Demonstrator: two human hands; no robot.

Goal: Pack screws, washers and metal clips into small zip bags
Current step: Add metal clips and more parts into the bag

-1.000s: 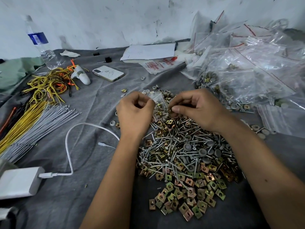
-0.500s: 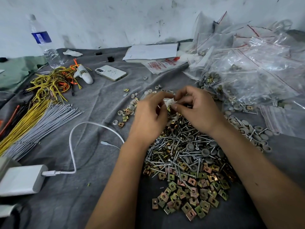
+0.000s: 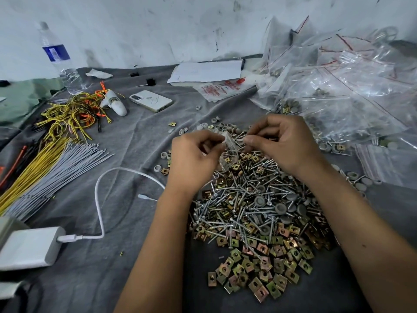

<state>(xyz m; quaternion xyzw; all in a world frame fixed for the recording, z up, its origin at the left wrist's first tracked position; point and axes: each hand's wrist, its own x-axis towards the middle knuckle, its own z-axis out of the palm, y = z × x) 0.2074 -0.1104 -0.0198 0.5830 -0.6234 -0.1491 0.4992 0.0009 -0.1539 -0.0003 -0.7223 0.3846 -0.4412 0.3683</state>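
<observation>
My left hand (image 3: 194, 154) pinches the top edge of a small clear zip bag (image 3: 229, 147), which hangs over the far end of the pile with gold clips showing inside. My right hand (image 3: 284, 143) is just right of the bag, thumb and forefinger pinching what look like thin screws pointed at its mouth. Under both hands lies a heap of silver screws (image 3: 243, 199) mixed with grey washers (image 3: 282, 207). Gold metal clips (image 3: 259, 269) spread along the heap's near edge. White washers (image 3: 216, 125) are scattered beyond the hands.
Filled zip bags (image 3: 349, 98) are heaped at the right, with flat empty ones (image 3: 383, 163) beside them. On the grey cloth to the left lie a phone (image 3: 151, 100), a water bottle (image 3: 61, 59), yellow wires (image 3: 67, 114), grey ties (image 3: 56, 168) and a charger (image 3: 29, 247) with white cable.
Half a second ago my hands were pressed together over the bag. They have drawn apart, and the bag now hangs from my left fingers.
</observation>
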